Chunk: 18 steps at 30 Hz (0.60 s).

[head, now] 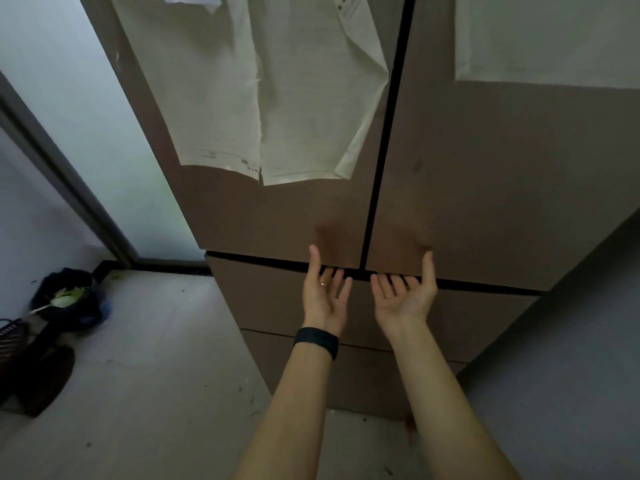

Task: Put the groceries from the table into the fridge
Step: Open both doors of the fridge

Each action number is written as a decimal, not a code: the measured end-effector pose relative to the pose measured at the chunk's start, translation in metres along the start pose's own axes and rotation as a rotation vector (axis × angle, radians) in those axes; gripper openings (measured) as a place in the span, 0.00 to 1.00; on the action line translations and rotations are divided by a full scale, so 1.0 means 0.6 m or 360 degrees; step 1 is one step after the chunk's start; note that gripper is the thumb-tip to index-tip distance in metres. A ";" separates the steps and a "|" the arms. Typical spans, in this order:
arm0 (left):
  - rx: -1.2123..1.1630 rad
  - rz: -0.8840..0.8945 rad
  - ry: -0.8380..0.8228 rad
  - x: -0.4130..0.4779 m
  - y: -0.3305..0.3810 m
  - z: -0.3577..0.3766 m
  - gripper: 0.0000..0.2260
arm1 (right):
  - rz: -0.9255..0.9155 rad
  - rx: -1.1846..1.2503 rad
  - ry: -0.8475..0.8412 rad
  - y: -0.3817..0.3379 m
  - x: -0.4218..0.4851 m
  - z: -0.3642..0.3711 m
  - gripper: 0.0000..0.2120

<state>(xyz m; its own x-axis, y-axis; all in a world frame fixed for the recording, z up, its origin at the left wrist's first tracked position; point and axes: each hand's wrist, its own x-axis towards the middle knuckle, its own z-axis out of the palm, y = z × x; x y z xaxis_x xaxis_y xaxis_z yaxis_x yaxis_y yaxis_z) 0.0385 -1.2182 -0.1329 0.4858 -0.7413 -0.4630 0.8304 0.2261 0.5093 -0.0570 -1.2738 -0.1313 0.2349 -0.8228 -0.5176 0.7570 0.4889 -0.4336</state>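
Tall brown double-door fridge (485, 188) straight ahead, closed; groceries unseen. Left hand (323, 296) and right hand (403, 296) palm-up, fingers (336, 280) tucked into the gap beneath, tips hidden, grip untellable. Hook deep, pull both doors evenly.

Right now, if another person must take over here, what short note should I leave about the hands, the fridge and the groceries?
Left hand: palm up, holds nothing, fingertips at the dark gap under the left upper door.
Right hand: the same, under the right upper door.
Fridge: both upper doors are shut.
Groceries and table: not in view.
Done: the person stands at the fridge; nothing is visibly stored yet.
Left: probably pull the two doors open from their lower edge, then fetch the groceries and put them inside.
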 end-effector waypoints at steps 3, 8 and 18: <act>-0.0217 0.0026 0.0008 0.010 -0.008 0.021 0.36 | 0.0026 0.0010 -0.0076 0.005 0.017 0.002 0.43; -0.0232 0.0010 -0.0110 0.018 -0.026 0.047 0.24 | 0.0066 0.0151 -0.0115 0.003 0.029 -0.004 0.36; 0.0015 0.0105 -0.0032 0.035 -0.020 0.029 0.37 | -0.0158 0.0012 -0.0119 0.022 0.028 0.012 0.49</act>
<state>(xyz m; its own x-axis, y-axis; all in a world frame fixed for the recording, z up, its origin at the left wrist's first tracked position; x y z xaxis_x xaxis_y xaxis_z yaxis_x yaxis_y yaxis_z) 0.0339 -1.2475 -0.1364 0.5336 -0.7378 -0.4135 0.7941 0.2687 0.5452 -0.0389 -1.2829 -0.1404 0.2032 -0.8865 -0.4157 0.7832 0.4020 -0.4743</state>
